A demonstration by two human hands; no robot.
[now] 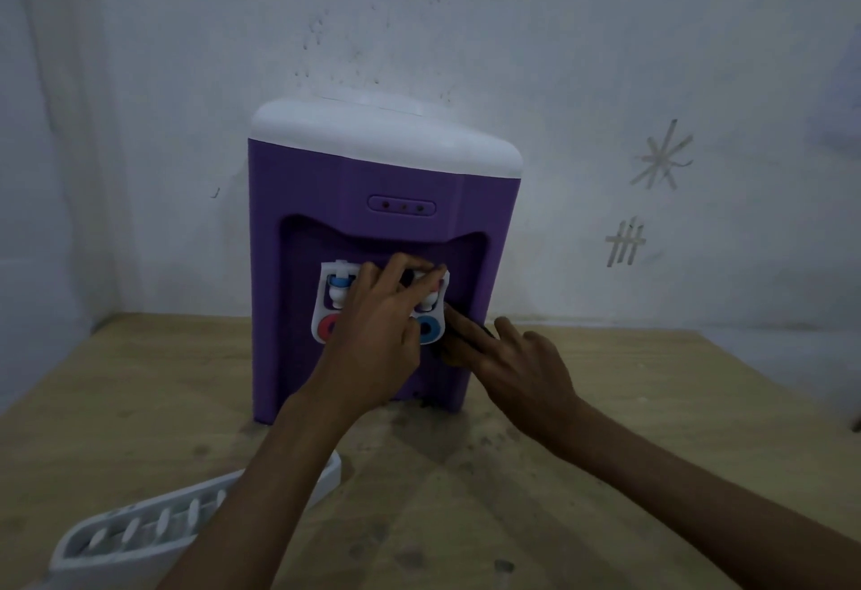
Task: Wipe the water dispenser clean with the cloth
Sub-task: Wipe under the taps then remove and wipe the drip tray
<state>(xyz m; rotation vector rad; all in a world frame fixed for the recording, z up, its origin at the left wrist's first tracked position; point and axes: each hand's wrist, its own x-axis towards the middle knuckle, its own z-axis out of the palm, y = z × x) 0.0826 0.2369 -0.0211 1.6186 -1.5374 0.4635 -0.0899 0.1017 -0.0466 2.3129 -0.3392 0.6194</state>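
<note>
A purple water dispenser with a white top stands on a wooden table, its back close to a stained white wall, as a person reaches into its front recess with both hands. The left hand spreads across the white tap panel, fingers bent over the middle of it and reaching toward the tap on the right side; whether they grip anything cannot be told. The left tap, with its blue and pink rings, shows clear beside the hand, and a red ring and a blue ring sit at the foot of the panel. The right hand comes in low from the right, index and middle fingers stretched out straight and pressing a dark cloth against the recess wall just right of the panel. Only a small dark strip of cloth shows under those fingers. A white slotted drip tray lies on the table at lower left, well apart from the dispenser and partly hidden by the left forearm. Scratched marks show on the wall at right.
</note>
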